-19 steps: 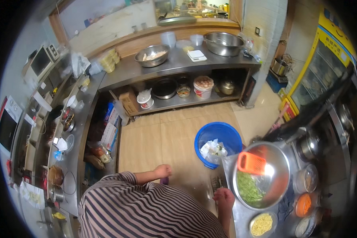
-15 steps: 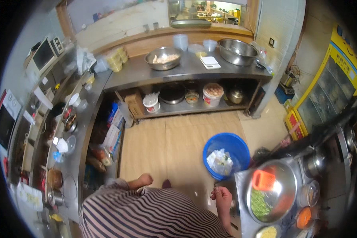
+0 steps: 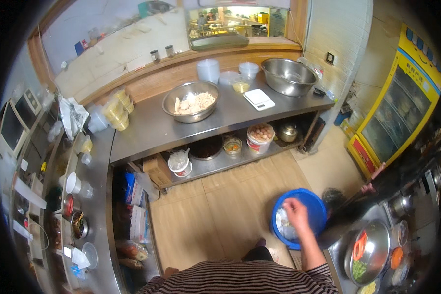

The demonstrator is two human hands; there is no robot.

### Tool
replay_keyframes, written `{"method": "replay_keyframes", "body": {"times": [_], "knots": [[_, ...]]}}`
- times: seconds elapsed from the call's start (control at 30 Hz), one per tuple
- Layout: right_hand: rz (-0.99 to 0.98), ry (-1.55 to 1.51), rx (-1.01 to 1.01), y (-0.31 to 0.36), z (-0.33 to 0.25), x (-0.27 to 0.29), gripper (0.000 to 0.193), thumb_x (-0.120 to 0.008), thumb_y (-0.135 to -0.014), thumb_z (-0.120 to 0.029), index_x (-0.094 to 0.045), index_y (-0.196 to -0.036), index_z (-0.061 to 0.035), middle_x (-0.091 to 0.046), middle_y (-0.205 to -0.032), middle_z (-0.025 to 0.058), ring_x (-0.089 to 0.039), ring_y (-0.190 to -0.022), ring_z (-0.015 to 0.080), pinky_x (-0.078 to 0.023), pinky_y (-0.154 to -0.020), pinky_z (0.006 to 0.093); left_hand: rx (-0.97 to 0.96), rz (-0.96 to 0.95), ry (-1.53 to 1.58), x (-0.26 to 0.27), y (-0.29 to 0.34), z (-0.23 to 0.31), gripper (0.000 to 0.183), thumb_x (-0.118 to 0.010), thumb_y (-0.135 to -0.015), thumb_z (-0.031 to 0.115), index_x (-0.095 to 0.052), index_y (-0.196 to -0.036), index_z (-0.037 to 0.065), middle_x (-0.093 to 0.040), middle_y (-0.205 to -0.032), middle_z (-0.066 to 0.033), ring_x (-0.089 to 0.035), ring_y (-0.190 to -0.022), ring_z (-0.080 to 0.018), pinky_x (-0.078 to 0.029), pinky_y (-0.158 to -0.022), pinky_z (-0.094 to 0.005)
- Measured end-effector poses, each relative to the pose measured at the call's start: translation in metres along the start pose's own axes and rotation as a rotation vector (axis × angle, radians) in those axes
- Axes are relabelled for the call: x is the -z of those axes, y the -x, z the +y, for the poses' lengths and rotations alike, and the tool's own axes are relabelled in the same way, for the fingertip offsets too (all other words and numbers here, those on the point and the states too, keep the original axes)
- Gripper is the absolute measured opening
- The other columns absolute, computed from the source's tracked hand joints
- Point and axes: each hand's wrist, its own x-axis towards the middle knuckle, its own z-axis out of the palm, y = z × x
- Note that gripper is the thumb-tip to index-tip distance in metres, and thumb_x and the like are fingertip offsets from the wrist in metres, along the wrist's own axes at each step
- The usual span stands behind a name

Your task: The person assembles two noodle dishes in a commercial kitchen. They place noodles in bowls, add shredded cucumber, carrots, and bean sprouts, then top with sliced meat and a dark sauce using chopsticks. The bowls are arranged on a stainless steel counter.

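Over the blue bin point(image 3: 310, 200), my right hand point(image 3: 297, 212) reaches out with its fingers bent down and drawn together. Whatever is between the fingertips, if anything, is too small to make out. Crumpled whitish plastic point(image 3: 284, 224) lies in the bin beneath that hand. Low in the picture, my left hand point(image 3: 170, 272) shows only in part beside my striped top, and its fingers are hidden. It is apart from the left shelves.
A steel counter point(image 3: 147, 139) ahead carries a bowl of pale shredded food point(image 3: 195, 104), a white scale point(image 3: 259, 100) and a large steel basin point(image 3: 289, 77). At right, a steel bowl point(image 3: 377, 240) holds an orange basket point(image 3: 359, 246) and chopped greens point(image 3: 358, 269). A yellow-framed fridge point(image 3: 399, 100) stands beyond.
My right hand has gone from beside my body out over the blue bin. My left hand has dropped nearer the lower edge. My view has shifted closer to the counter.
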Motion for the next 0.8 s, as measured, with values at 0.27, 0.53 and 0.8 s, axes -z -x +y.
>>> {"method": "replay_keyframes", "body": {"times": [0.27, 0.53, 0.8], "knots": [[0.239, 0.455, 0.215, -0.266, 0.079, 0.014, 0.03, -0.064, -0.072, -0.012, -0.054, -0.098, -0.0004, -0.057, -0.095, 0.0157, -0.055, -0.089, 0.0275, -0.044, -0.075, 0.0358, 0.125, -0.005, 0.256, 0.072, -0.114, 0.119, 0.025, -0.051, -0.074, 0.029, -0.059, -0.069, 0.005, -0.06, -0.07, -0.0097, -0.057, -0.065, -0.0269, -0.045, -0.061, -0.0385], [0.413, 0.716, 0.283, -0.564, 0.058, 0.014, 0.062, -0.065, -0.066, -0.005, -0.038, -0.122, -0.0022, -0.042, -0.121, 0.0166, -0.036, -0.116, 0.0316, -0.028, -0.098, 0.0399, 0.349, 0.02, 0.226, 0.156, -0.144, 0.15, 0.027, -0.05, -0.075, 0.027, -0.062, -0.075, 0.003, -0.062, -0.072, -0.0112, -0.059, -0.069, -0.0253, -0.047, -0.063, -0.0371], [0.223, 1.133, 0.196, -0.718, 0.109, 0.021, 0.013, -0.052, -0.073, -0.01, -0.063, -0.079, -0.0074, -0.059, -0.086, 0.0112, -0.052, -0.09, 0.0268, -0.034, -0.089, 0.0415, 0.224, 0.132, 0.403, 0.228, -0.202, 0.227, 0.029, -0.049, -0.076, 0.027, -0.063, -0.078, 0.001, -0.063, -0.072, -0.0122, -0.061, -0.066, -0.0222, -0.048, -0.063, -0.0358]]}}
